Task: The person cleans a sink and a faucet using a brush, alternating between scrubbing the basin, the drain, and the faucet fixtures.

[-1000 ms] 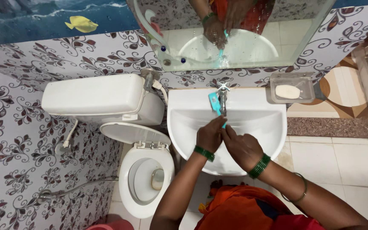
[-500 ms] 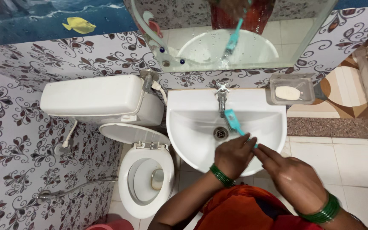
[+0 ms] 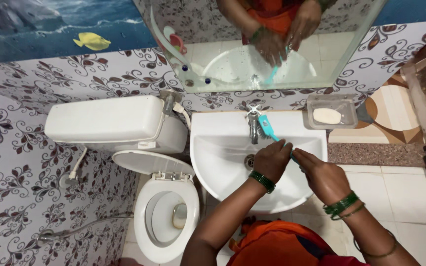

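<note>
**A:** Which step was in hand at that moment?

**B:** I judged it as the scrubbing of the white wash basin (image 3: 213, 162). The left hand (image 3: 272, 160) was closed around the handle of a teal scrubbing brush (image 3: 268, 129), and the bristle head pointed up toward the metal tap (image 3: 253, 123), just beside the spout, above the back of the bowl.

**A:** And the right hand?

**B:** The right hand (image 3: 324, 177) was just beside the left one, and its fingers (image 3: 299, 155) were stretched out and touched the low end of the handle. They were not wrapped around it, so I would call that hand open and only steadying.

**A:** Where was the drain?

**B:** The drain (image 3: 249, 160) was partly seen at the left of the left hand, at the bottom of the bowl.

**A:** What did the next move call for, in your opinion?

**B:** I think it called for a firm hold, with the bristles pressed on the porcelain around the tap base. The space there was narrow, so the head had to be turned with care to avoid hitting the tap. The soap bar (image 3: 327, 116) in its clear wall dish (image 3: 351, 109) was well apart, at the right.
</note>
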